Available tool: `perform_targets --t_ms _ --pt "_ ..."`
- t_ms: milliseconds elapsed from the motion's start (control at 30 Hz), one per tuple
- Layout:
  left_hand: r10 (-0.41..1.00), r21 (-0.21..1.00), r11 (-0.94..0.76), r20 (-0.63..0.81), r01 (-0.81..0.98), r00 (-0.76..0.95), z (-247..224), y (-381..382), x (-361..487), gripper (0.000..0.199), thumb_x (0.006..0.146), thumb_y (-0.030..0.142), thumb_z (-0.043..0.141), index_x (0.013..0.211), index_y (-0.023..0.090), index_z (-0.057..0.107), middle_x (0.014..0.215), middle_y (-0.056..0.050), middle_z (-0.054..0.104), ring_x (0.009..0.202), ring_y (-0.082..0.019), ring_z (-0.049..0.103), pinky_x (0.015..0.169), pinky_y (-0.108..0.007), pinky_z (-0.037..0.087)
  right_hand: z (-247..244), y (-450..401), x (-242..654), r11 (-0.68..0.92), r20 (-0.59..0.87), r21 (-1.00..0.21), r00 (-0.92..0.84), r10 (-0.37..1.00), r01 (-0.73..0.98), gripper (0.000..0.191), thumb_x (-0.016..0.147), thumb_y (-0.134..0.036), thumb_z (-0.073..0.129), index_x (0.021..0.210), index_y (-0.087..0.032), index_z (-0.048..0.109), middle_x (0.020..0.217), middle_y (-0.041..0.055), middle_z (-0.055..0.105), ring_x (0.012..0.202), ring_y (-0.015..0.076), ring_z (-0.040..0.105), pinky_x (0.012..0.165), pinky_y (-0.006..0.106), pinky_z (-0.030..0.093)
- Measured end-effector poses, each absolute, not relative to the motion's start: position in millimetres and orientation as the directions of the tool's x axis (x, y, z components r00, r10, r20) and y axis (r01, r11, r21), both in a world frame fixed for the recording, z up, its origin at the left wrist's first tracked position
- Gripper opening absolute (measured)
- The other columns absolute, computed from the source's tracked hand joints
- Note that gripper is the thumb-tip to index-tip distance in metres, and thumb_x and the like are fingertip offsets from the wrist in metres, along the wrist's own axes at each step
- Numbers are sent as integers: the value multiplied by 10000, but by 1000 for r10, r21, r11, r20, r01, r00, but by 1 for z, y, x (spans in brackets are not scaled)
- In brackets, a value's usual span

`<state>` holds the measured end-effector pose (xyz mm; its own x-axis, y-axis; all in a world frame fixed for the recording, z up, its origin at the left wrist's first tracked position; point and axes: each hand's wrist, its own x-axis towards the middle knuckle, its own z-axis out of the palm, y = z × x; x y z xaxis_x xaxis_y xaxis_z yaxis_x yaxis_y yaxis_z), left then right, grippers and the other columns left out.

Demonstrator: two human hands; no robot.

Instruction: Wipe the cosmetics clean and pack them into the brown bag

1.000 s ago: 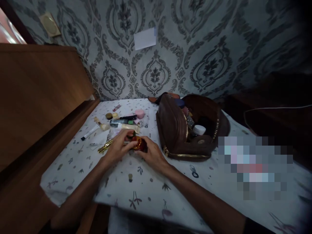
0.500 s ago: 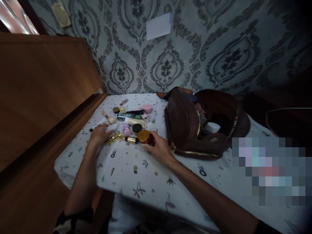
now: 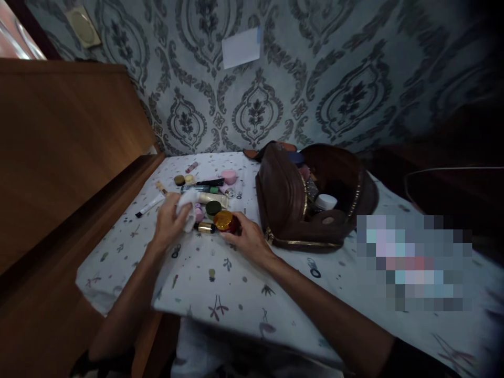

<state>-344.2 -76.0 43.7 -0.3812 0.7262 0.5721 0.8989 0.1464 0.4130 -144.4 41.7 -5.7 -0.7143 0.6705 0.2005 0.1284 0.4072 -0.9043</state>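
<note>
My left hand (image 3: 168, 223) is closed on a crumpled white tissue (image 3: 188, 203), held over the near left part of the cosmetics. My right hand (image 3: 252, 239) grips a red jar with an amber lid (image 3: 224, 221) from its right side. Touching or nearly touching that jar are a dark green-lidded jar (image 3: 213, 209) and a gold tube with a black end (image 3: 205, 228). Behind them lie a cream tube (image 3: 212, 199), a pink-lidded jar (image 3: 229, 177) and a black tube (image 3: 210, 182). A white tube (image 3: 149, 205) with a black cap lies left of my left hand.
An open brown bag (image 3: 283, 205) with a white-lidded jar (image 3: 326, 201) inside stands right of the cosmetics on the patterned tablecloth (image 3: 244, 294). A wooden panel (image 3: 71, 136) borders the left side. Patterned wallpaper rises behind. A pixelated patch covers something at the right.
My left hand has lifted the white tissue and moved right with it, uncovering the white tube. My right hand still holds the amber-lidded jar. The view has shifted slightly right.
</note>
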Motion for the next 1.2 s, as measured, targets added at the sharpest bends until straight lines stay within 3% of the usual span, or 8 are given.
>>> perform_targets --t_ms 100,200,300,433,633,867,1033,1200 --pt "871 268 -109 491 957 -38 41 -63 -307 228 973 348 446 1046 180 581 1029 -83 624 990 -231 568 872 -352 462 -11 41 -146 408 244 -910 -707 664 69 432 713 -307 728 1113 -175 633 952 30 698 864 200 613 803 320 475" --pt "919 173 -185 378 967 108 34 -53 -282 297 991 354 443 1226 195 532 1198 -109 603 1112 -263 546 933 -394 463 -17 42 -148 402 293 -916 -699 652 -9 280 729 -240 671 1003 -178 678 942 28 714 873 202 623 837 326 491" --pt "925 154 -151 371 976 85 30 -43 -274 304 998 355 423 1251 208 504 1204 -106 590 1122 -273 545 905 -402 479 -19 43 -149 410 313 -912 -690 652 -26 242 719 -202 647 955 -174 694 896 17 713 837 192 623 792 296 495" --pt "926 276 -111 378 955 -1 35 -30 -274 272 1007 424 361 976 215 533 979 -67 601 941 -247 584 812 -375 481 -12 42 -148 406 281 -913 -673 684 32 234 702 -249 699 916 -156 676 836 9 685 779 180 603 719 273 476" --pt "897 503 -117 425 857 -126 37 -18 -270 341 1007 436 288 856 222 506 842 -37 595 807 -214 560 763 -339 448 -6 44 -143 347 289 -937 -643 709 -39 348 683 -299 782 987 -196 648 921 4 693 869 198 622 790 299 485" --pt "846 589 -31 445 807 -292 30 -29 -282 380 985 470 333 765 215 508 718 -7 565 687 -192 526 672 -317 432 -12 44 -146 246 262 -962 -663 701 -120 494 627 -294 849 1075 -239 647 977 1 705 930 208 646 838 317 505" --pt "886 528 -133 443 839 -139 25 -29 -285 375 997 403 338 1082 167 617 1006 -73 669 937 -227 607 854 -346 480 -17 48 -148 259 248 -962 -655 713 -82 458 635 -279 820 1050 -206 640 943 -5 691 901 186 634 828 303 496" --pt "902 502 -266 431 823 29 23 -31 -289 440 1009 379 374 1389 207 515 1372 -94 570 1298 -232 500 1111 -391 385 -28 53 -152 210 226 -972 -641 734 -102 426 640 -312 793 1006 -186 615 851 -22 655 801 153 596 742 266 488"
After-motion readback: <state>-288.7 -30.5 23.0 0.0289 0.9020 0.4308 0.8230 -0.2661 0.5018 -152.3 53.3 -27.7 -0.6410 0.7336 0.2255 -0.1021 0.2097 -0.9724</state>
